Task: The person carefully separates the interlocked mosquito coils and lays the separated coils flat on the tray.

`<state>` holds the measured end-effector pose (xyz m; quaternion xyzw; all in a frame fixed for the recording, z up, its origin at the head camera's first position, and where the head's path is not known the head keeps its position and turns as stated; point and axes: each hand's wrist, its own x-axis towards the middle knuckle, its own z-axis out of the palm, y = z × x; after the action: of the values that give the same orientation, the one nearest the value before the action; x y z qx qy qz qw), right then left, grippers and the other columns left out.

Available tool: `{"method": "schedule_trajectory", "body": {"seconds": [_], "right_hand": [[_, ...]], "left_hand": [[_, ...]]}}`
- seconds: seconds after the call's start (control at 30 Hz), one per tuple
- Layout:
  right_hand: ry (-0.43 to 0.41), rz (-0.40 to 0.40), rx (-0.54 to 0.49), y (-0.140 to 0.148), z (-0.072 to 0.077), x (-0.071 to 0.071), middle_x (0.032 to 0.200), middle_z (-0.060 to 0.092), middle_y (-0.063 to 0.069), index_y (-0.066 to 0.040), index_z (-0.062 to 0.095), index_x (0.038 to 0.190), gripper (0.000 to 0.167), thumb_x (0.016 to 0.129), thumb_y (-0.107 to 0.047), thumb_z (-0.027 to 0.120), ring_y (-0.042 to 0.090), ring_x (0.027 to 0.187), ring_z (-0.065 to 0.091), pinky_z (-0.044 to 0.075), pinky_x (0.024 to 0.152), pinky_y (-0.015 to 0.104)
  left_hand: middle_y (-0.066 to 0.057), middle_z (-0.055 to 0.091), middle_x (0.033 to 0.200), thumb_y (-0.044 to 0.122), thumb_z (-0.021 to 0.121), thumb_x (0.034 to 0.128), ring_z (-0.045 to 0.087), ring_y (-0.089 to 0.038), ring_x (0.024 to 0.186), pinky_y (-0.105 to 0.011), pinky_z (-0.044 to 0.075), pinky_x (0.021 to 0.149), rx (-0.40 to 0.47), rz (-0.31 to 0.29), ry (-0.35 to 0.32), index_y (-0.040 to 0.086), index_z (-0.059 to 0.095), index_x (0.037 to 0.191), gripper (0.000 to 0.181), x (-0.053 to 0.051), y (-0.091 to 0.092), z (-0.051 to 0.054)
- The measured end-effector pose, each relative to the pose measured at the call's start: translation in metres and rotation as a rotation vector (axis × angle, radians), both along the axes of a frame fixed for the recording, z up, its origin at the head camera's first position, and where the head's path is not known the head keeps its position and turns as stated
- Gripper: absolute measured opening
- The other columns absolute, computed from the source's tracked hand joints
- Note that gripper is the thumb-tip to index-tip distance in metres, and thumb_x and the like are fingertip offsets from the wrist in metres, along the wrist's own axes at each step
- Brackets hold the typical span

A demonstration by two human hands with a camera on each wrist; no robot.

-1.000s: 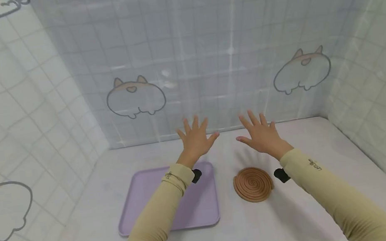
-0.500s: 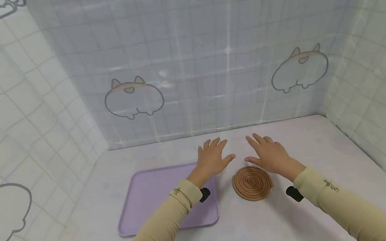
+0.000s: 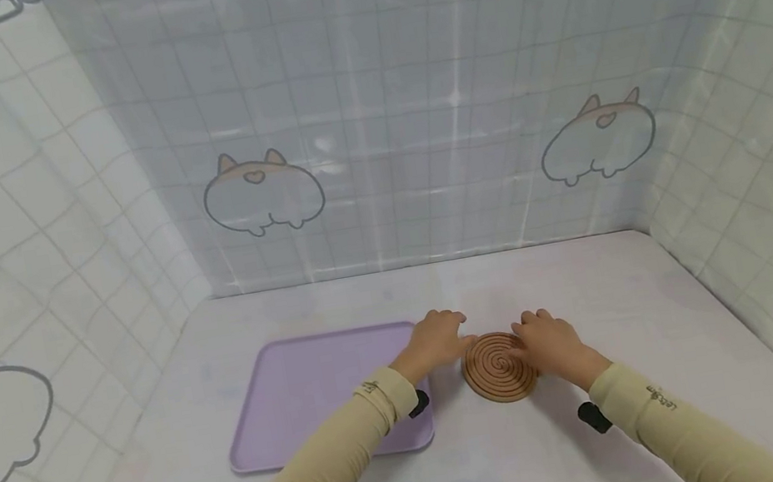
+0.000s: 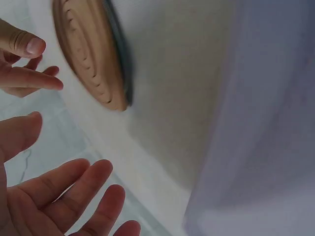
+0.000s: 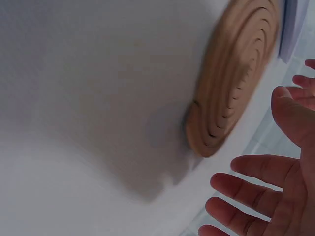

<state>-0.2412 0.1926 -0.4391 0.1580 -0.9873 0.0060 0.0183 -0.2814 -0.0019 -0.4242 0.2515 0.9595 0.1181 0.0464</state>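
A round, flat brown spiral coil (image 3: 493,376) lies on the white tabletop, a little right of the purple tray (image 3: 310,379). My left hand (image 3: 434,341) hovers between the tray and the coil, its thumb near the coil's left edge. From the right, my right hand (image 3: 553,345) reaches over the coil's edge, covering part of it in the head view. Both wrist views show a gap between the coil (image 4: 88,54) and the loosely spread fingers (image 5: 246,191). Neither hand holds anything.
White, grid-patterned walls with cartoon animal drawings (image 3: 264,197) enclose the table at the back and both sides. The tray's raised rim (image 3: 330,460) runs beneath the left forearm (image 3: 330,460).
Both hands have come down and toward the person, from near the back wall to either side of the coil. Coil and tray stay in place.
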Motion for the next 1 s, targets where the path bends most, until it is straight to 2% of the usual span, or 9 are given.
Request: {"method": "schedule_trajectory", "body": {"seconds": [0.13, 0.23, 0.33, 0.4, 0.5, 0.67, 0.83, 1.0], "right_hand": [[-0.033, -0.026, -0.026, 0.0, -0.005, 0.001, 0.084, 0.054, 0.008, -0.003, 0.065, 0.091, 0.041, 0.082, -0.043, 0.066, 0.025, 0.075, 0.049, 0.047, 0.058, 0.04], [-0.05, -0.042, -0.044, 0.0, -0.008, 0.001, 0.08, 0.051, 0.007, -0.003, 0.065, 0.086, 0.041, 0.081, -0.044, 0.066, 0.024, 0.072, 0.048, 0.046, 0.057, 0.039], [-0.056, -0.055, -0.054, 0.0, -0.011, 0.001, 0.08, 0.051, 0.007, -0.002, 0.065, 0.089, 0.042, 0.082, -0.044, 0.066, 0.024, 0.072, 0.048, 0.046, 0.057, 0.039], [-0.063, -0.065, -0.067, 0.001, -0.012, 0.0, 0.079, 0.05, 0.006, -0.002, 0.064, 0.091, 0.042, 0.082, -0.043, 0.066, 0.023, 0.071, 0.048, 0.045, 0.056, 0.037], [-0.078, -0.088, -0.095, 0.001, -0.012, -0.001, 0.077, 0.048, 0.006, -0.002, 0.062, 0.093, 0.041, 0.082, -0.042, 0.067, 0.021, 0.069, 0.049, 0.043, 0.053, 0.034], [-0.097, -0.118, -0.139, 0.001, -0.015, -0.003, 0.077, 0.046, 0.006, -0.001, 0.058, 0.097, 0.042, 0.082, -0.04, 0.067, 0.018, 0.064, 0.048, 0.042, 0.05, 0.03], [-0.12, -0.14, -0.214, 0.001, -0.019, -0.003, 0.077, 0.046, 0.005, -0.002, 0.056, 0.096, 0.04, 0.081, -0.037, 0.069, 0.017, 0.061, 0.046, 0.039, 0.049, 0.029], [-0.126, -0.147, -0.289, 0.001, -0.027, -0.001, 0.078, 0.044, 0.004, -0.004, 0.053, 0.094, 0.034, 0.082, -0.032, 0.07, 0.017, 0.061, 0.045, 0.038, 0.049, 0.028]], "left_hand": [[-0.007, 0.064, 0.111, 0.036, 0.059, 0.0892, 0.058, -0.025, 0.103, -0.035, 0.049, 0.083, -0.003, -0.012, -0.002, 0.006, 0.063, 0.115, 0.04, -0.002, 0.002, -0.009], [-0.005, 0.067, 0.094, 0.035, 0.061, 0.088, 0.062, -0.02, 0.087, -0.029, 0.05, 0.071, 0.0, -0.019, -0.004, 0.004, 0.067, 0.1, 0.034, -0.003, 0.003, -0.014], [0.0, 0.059, 0.074, 0.035, 0.063, 0.0864, 0.054, -0.013, 0.067, -0.025, 0.044, 0.057, -0.004, -0.019, -0.014, 0.007, 0.064, 0.08, 0.028, -0.004, 0.004, -0.018], [0.002, 0.052, 0.066, 0.034, 0.065, 0.0852, 0.047, -0.011, 0.06, -0.024, 0.04, 0.052, 0.001, -0.014, -0.032, 0.009, 0.06, 0.072, 0.029, -0.004, 0.004, -0.019], [0.004, 0.051, 0.066, 0.032, 0.066, 0.0841, 0.045, -0.01, 0.059, -0.023, 0.039, 0.053, 0.033, -0.001, -0.063, 0.01, 0.061, 0.073, 0.025, -0.006, 0.006, -0.019], [0.006, 0.06, 0.075, 0.027, 0.065, 0.0848, 0.052, -0.009, 0.067, -0.024, 0.043, 0.061, 0.077, 0.019, -0.138, 0.011, 0.068, 0.085, 0.016, -0.009, 0.007, -0.018], [0.002, 0.064, 0.08, 0.023, 0.063, 0.0849, 0.056, -0.012, 0.072, -0.027, 0.046, 0.064, 0.116, 0.045, -0.234, 0.008, 0.069, 0.09, 0.016, -0.009, 0.007, -0.013], [-0.002, 0.066, 0.09, 0.022, 0.062, 0.084, 0.059, -0.017, 0.081, -0.031, 0.048, 0.071, 0.106, 0.056, -0.284, 0.006, 0.068, 0.097, 0.022, -0.008, 0.009, -0.008]]}}
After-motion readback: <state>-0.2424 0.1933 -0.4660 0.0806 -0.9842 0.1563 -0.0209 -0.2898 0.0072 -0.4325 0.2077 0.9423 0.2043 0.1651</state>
